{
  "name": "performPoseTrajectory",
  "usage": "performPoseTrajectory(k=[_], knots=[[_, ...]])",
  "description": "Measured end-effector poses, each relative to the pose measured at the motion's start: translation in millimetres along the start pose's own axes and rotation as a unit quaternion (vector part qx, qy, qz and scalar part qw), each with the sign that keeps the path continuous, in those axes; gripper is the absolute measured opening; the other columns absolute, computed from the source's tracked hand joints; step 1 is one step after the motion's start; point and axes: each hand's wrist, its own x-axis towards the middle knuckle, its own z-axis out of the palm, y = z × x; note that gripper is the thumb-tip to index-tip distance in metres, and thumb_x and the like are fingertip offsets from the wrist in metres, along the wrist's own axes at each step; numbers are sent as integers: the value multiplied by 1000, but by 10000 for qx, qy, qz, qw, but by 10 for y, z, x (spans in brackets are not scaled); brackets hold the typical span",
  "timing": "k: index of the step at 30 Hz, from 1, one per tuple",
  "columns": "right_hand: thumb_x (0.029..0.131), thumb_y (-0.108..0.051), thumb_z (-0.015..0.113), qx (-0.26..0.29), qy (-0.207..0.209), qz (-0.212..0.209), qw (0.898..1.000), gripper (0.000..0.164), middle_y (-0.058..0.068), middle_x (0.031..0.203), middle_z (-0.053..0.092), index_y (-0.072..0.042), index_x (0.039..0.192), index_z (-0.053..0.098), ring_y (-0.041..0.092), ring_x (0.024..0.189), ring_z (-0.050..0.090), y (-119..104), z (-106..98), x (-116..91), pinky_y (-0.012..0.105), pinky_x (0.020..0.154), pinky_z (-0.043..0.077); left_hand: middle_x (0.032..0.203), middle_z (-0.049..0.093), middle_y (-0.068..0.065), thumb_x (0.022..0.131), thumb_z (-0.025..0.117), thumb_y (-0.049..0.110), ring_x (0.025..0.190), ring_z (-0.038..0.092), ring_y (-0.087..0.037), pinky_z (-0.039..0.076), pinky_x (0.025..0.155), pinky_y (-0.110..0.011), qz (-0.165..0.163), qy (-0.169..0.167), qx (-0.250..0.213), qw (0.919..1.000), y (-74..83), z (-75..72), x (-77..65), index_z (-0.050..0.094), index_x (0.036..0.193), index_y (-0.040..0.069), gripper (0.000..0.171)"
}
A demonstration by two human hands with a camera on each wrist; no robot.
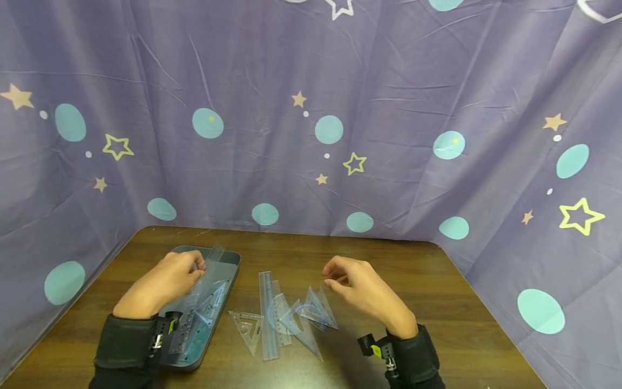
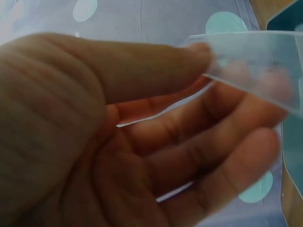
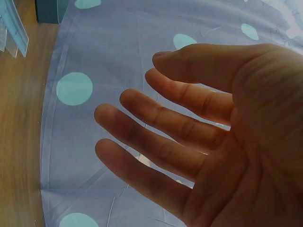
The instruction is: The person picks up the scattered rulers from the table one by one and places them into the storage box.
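My left hand (image 1: 176, 276) pinched a clear, flat, straight-edged plastic piece (image 2: 255, 52) by one corner, thumb on top, fingers behind and showing through it. The piece sat over the left side of the table; whether it touched anything below, I couldn't tell. Left forearm came in from lower left, wrist bent, hand angled down. Right hand (image 1: 364, 283): gripped nothing, fingers apart and slightly bent, thumb near index, forearm in from lower right.

Under the left hand: dark grey-teal rectangular tray (image 1: 228, 270), rounded corners, a bluish clear plastic set square (image 1: 214, 305) lying inside. Between tray and right hand: long clear plastic ruler (image 1: 269, 324), small clear triangular set square (image 1: 249, 330) just left of it, overlapping clear plastic triangles (image 1: 316, 310) on its right, nearest my right hand. Scale marks showed; print too small to read. All on a brown wood-grain table (image 1: 413, 302).
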Motion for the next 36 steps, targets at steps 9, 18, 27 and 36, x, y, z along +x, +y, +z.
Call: performPoseTrajectory(k=[9, 18, 27, 36], knots=[[103, -5, 72, -31, -58, 9, 10000, 9, 4, 110, 79, -10, 109, 73, 23, 97, 78, 10, -22, -8, 24, 83, 62, 106, 71, -19, 106, 57, 0, 83, 65, -23, 54, 69, -38, -125, -142, 176, 9997, -160, -58, 13, 64, 124, -9, 21], [103, -8, 73, -46, -189, 62, 9998, 9, 6, 111, 78, -10, 111, 73, 23, 98, 78, 25, -8, 6, 28, 81, 63, 110, 71, -22, 108, 59, 9, 94, 66, -30, 56, 77, -45, -230, -122, 353, 9990, -200, -92, 6, 63, 127, -9, 27], [100, -10, 76, -385, -430, 456, 9973, 18, 9, 116, 77, -7, 118, 74, 29, 105, 76, 136, 160, 53, 42, 87, 63, 113, 71, -20, 109, 64, 18, 98, 69, -31, 58, 80, -48, -294, -159, 228, 9992, -190, -100, 4, 63, 130, -7, 33], [97, -16, 81, -673, -738, 1262, 9870, 34, 16, 123, 77, -2, 127, 74, 35, 109, 75, 230, 383, 56, 56, 92, 61, 117, 70, -21, 109, 65, 18, 98, 69, -30, 58, 80, -48, -119, -222, 199, 9995, -92, -57, 34, 60, 135, -7, 37]])
